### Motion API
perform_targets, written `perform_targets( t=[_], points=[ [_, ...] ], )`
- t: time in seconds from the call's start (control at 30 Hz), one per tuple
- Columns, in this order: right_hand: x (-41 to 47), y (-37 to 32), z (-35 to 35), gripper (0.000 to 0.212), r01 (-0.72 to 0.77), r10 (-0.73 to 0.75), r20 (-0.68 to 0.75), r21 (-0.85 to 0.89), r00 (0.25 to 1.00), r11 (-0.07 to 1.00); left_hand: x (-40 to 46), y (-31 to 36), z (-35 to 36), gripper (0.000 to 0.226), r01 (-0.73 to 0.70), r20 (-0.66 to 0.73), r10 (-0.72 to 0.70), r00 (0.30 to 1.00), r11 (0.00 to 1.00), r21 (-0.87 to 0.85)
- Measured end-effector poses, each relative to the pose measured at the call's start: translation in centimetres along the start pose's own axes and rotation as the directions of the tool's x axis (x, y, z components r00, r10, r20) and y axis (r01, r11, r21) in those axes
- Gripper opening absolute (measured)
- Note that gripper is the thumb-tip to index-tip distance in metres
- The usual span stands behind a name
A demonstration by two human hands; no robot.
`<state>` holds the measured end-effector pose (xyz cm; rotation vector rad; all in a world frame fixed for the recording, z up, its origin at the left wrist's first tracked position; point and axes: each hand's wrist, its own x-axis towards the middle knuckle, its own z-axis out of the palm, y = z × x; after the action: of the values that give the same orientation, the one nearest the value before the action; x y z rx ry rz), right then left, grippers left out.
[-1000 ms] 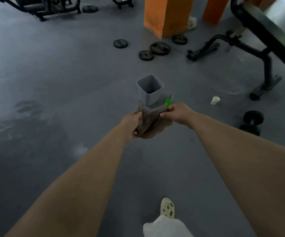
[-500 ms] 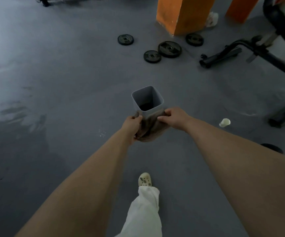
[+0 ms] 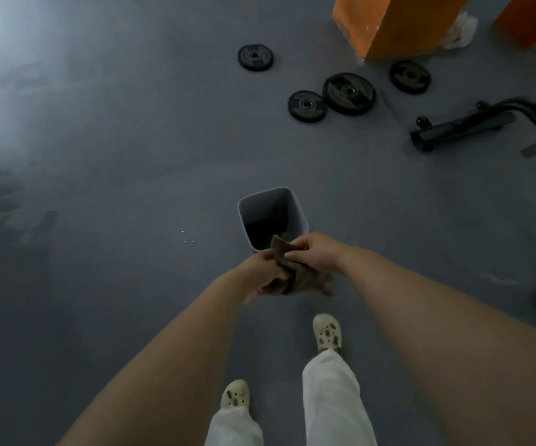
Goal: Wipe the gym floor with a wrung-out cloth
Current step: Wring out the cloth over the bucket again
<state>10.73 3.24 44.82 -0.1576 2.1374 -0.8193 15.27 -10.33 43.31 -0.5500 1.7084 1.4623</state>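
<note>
A brown-grey cloth (image 3: pixel 305 278) is bunched between both hands, just above the near edge of a square grey bucket (image 3: pixel 250 204) standing on the grey gym floor (image 3: pixel 131 156). My left hand (image 3: pixel 265 273) grips the cloth's left end. My right hand (image 3: pixel 311 252) grips its upper right part, with one corner sticking up over the bucket's opening. The bucket's inside looks dark. A darker wet patch spreads over the floor at the left (image 3: pixel 12 252).
Several black weight plates (image 3: pixel 348 93) lie beyond the bucket. Orange pillars (image 3: pixel 389 24) stand at the top right, with a white crumpled bag (image 3: pixel 459 29) beside them. A black bench frame (image 3: pixel 463 127) lies on the right. My feet in pale clogs (image 3: pixel 327 331) are below the hands.
I have stepped closer to the bucket, which now sits right under the hands. The cloth went from hanging flat to bunched tighter between both hands. The green item and the white cup are out of view.
</note>
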Motion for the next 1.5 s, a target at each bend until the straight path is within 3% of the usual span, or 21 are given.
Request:
perform_targets(
  t=[0.07,0.2,0.27,0.37,0.47,0.8,1.0,1.23,1.37,1.5],
  points=[
    [3.0,0.8,-2.4,0.020,0.011,-0.009,0.054,-0.043,0.999,0.999,2.7,1.4,0.0,0.030,-0.023,-0.070,0.019,0.997,0.998,-0.060],
    [10.6,2.1,-6.5,0.006,0.050,-0.030,0.166,-0.113,0.986,0.992,10.0,3.1,-0.1,0.023,-0.084,-0.331,0.072,0.941,0.996,-0.021],
    [14.1,2.9,-8.1,0.012,0.066,-0.025,0.220,-0.184,0.975,0.981,13.5,3.4,-0.2,0.015,-0.052,-0.405,0.042,0.913,0.999,-0.014],
    [19.5,4.6,-9.7,0.031,0.073,0.055,0.323,-0.371,0.945,0.926,18.8,3.4,-1.0,0.006,0.000,-0.446,0.027,0.894,0.998,0.061],
    [24.5,6.8,-9.9,0.029,0.117,0.115,0.375,-0.543,0.920,0.832,23.5,3.0,-2.1,0.011,0.050,-0.476,0.013,0.879,0.992,0.120],
    [36.0,11.0,-7.3,0.023,0.246,-0.095,0.307,-0.503,0.947,0.829,35.1,-1.1,-5.3,0.015,0.022,-0.604,0.034,0.797,0.996,0.084],
    [38.7,15.8,-3.5,0.026,0.219,-0.061,0.311,-0.505,0.948,0.835,39.2,-6.2,-3.4,0.021,0.049,-0.575,-0.030,0.817,0.999,0.016],
    [38.5,22.2,1.9,0.023,0.163,-0.004,0.317,-0.476,0.948,0.864,40.3,-12.1,-0.5,0.022,0.121,-0.487,-0.048,0.872,0.985,0.119],
    [38.1,24.0,3.5,0.033,0.148,0.032,0.340,-0.489,0.940,0.860,39.9,-13.8,0.6,0.014,0.154,-0.460,-0.062,0.886,0.974,0.166],
    [38.4,24.4,4.2,0.031,0.136,0.089,0.378,-0.530,0.922,0.837,39.7,-14.3,0.9,0.039,0.221,-0.407,-0.084,0.910,0.928,0.301]
  ],
)
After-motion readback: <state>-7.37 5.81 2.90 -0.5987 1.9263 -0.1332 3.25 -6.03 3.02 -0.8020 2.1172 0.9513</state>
